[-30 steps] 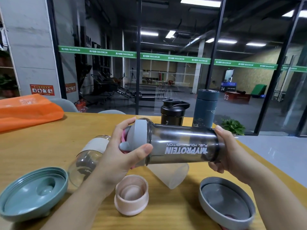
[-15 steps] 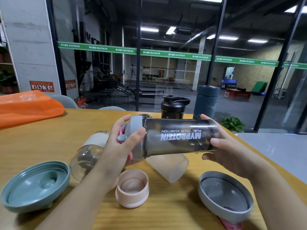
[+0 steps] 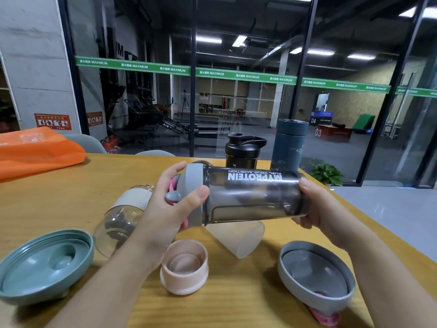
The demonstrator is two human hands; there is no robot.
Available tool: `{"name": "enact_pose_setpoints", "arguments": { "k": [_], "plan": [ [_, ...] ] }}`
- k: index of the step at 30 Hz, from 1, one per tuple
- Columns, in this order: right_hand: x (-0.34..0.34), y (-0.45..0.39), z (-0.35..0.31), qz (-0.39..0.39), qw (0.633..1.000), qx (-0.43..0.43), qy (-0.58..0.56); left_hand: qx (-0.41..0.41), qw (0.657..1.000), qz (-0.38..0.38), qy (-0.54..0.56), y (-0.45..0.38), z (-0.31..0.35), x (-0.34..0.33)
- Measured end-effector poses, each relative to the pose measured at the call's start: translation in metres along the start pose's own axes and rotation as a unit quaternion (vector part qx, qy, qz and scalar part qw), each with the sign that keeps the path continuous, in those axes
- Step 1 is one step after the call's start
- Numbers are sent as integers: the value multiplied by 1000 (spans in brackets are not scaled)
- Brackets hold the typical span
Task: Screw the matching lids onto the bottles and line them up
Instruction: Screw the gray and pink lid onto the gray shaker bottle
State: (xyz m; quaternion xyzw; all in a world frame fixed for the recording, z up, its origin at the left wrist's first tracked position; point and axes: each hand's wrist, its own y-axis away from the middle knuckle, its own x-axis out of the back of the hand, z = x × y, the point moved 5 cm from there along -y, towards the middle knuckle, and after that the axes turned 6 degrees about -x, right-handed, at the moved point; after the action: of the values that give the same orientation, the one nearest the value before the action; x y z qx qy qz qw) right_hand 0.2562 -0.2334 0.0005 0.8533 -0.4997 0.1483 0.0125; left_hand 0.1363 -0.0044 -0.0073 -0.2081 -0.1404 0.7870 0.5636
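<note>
Glass walls back a wooden worktop. Above its centre, the left hand grips a grey lid on a sideways smoky bottle, whose base the right hand grips. Loose lids lie at 6, 5 and 8 o'clock; two capped bottles stand at 12.

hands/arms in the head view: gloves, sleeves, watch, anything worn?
Nothing worn that shows. The left hand and right hand are bare, with no gloves, rings or tape. Both forearms are bare as far as the lower frame edge, with no sleeve cuff, watch or strap in view. Fingernails are short and unpainted. Anything above the forearms is out of frame.
</note>
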Motion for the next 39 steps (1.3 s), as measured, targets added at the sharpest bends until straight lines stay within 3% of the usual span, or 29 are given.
{"name": "enact_pose_setpoints", "arguments": {
  "k": [2, 8, 22, 34, 39],
  "plan": [
    [1, 0, 5, 11, 999, -47, 0, -19, 1000, -9, -22, 1, 1, -1],
    [0, 3, 8, -11, 996, -78, 35, -30, 997, -35, -56, 3, 4, -5],
    [-2, 1, 1, -114, 990, 11, -86, -5, 999, 33, 9, 0, 0, 4],
    [3, -2, 1, -73, 994, 35, -72, 19, 999, 24, 27, 1, -3, 2],
    [3, -4, 2, -3, 1000, 8, -9, 1, 1000, 19, 23, 2, 2, -2]
  ]
}}
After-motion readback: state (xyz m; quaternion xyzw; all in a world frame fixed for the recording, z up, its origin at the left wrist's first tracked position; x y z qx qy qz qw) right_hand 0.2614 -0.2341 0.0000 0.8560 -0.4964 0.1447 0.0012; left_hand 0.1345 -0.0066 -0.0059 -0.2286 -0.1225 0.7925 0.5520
